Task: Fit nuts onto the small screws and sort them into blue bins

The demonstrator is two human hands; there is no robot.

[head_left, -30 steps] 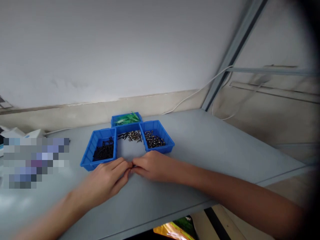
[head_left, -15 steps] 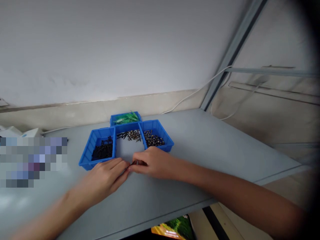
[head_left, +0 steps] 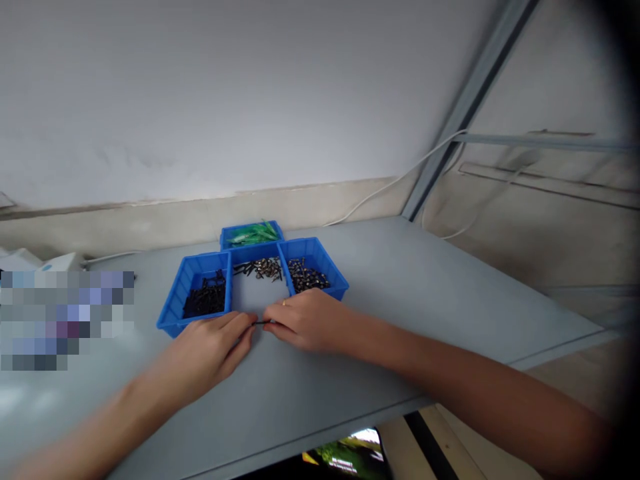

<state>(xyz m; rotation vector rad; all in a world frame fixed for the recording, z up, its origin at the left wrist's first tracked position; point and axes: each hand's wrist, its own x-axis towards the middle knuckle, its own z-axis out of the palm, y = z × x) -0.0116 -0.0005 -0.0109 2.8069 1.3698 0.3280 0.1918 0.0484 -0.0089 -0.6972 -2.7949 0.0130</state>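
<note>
Two hands are seen in the head view, brought nearly together in front of the loose pile of small dark and metallic parts (head_left: 265,268) on the grey desk (head_left: 400,267). Between them, a thin dark piece (head_left: 260,323) is held roughly level. One end is pinched by the thumb and fingers of the left hand (head_left: 213,343), the other by those of the right hand (head_left: 310,321), and only a short length is left exposed. Whether it is made of one part or two cannot be told, as both ends are hidden by fingers.

To the left of the loose pile, black parts (head_left: 206,299) are held in the left blue tray (head_left: 175,297); to its right, metallic parts (head_left: 306,275) are held in the right blue tray (head_left: 327,267). Behind it, green pieces (head_left: 257,233) are contained in the rear blue tray (head_left: 256,253).

The step in hand is judged to be fine two-handed handling of the piece. For any further move of it, a light, steady pinch and well-aligned fingertips are called for, since little surface is offered and a slip could easily be caused by uneven pressure.
</note>
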